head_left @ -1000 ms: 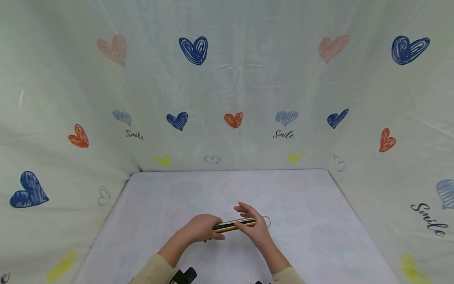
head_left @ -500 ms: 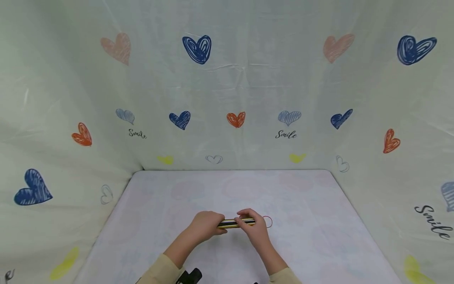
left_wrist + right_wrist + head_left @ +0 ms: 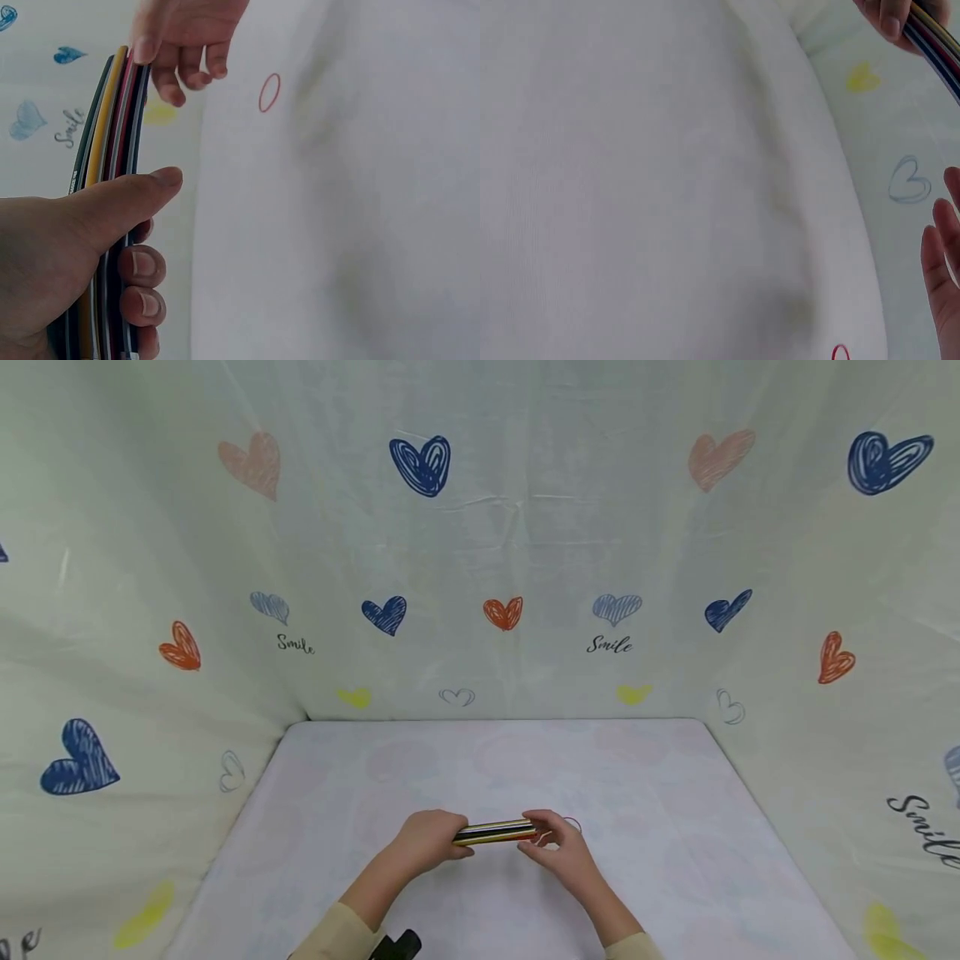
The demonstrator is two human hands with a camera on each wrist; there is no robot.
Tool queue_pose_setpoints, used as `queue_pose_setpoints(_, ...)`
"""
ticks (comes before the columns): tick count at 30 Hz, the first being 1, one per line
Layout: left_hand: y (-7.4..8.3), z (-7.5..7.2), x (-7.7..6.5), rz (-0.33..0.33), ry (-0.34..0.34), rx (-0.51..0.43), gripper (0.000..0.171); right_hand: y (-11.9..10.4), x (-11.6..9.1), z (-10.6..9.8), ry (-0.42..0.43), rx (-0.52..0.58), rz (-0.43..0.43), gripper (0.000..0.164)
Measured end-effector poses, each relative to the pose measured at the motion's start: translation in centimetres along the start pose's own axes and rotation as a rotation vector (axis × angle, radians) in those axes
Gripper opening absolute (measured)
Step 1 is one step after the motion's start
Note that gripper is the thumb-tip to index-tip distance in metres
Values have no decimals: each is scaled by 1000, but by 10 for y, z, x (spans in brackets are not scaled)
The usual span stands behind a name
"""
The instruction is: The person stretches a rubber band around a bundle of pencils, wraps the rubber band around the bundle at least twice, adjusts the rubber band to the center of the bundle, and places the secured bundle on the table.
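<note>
A bundle of several slim striped pencils, with yellow, black and red among them, is held level above the table. My left hand grips its left end, thumb across the pencils and fingers curled beneath. At the other end my right hand is loosely spread, thumb and index finger on either side of the pencil ends. In the left wrist view a digit of the right hand appears to be at the tips; contact is hard to tell. A thin red ring lies on the table, partly behind the right hand in the head view.
The white, faintly patterned table extends around both hands. Behind it and at its sides hangs a pale curtain printed with hearts and "Smile". A black wrist device shows by the left sleeve.
My right hand has slid right, from over the pencils to their right ends, and its fingers have spread. My left hand keeps its grip. The bundle has levelled slightly.
</note>
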State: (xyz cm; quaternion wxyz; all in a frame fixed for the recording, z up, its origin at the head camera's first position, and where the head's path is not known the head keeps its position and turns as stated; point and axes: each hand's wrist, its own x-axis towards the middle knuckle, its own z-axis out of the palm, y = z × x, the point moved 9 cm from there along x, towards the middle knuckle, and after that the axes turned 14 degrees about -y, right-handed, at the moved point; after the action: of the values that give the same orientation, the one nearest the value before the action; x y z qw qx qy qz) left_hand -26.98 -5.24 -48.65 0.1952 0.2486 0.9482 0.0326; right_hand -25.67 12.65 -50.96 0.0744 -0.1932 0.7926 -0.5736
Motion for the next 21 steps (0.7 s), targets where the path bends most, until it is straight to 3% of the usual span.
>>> queue_pose_setpoints(6,-9,5,-2,-14,8,-14,30,39,-3,-21,-12,-71,59,46)
queue_pose_setpoints(14,-18,10,-4,-52,-2,-55,28,72,-4,-54,3,-119,161,46)
queue_pose_setpoints(17,-18,11,-4,-58,-5,-55,28,80,-3,-56,-17,-116,165,47)
queue_pose_setpoints(21,-14,11,-3,-49,-8,-52,28,71,1,-43,-74,-91,110,53)
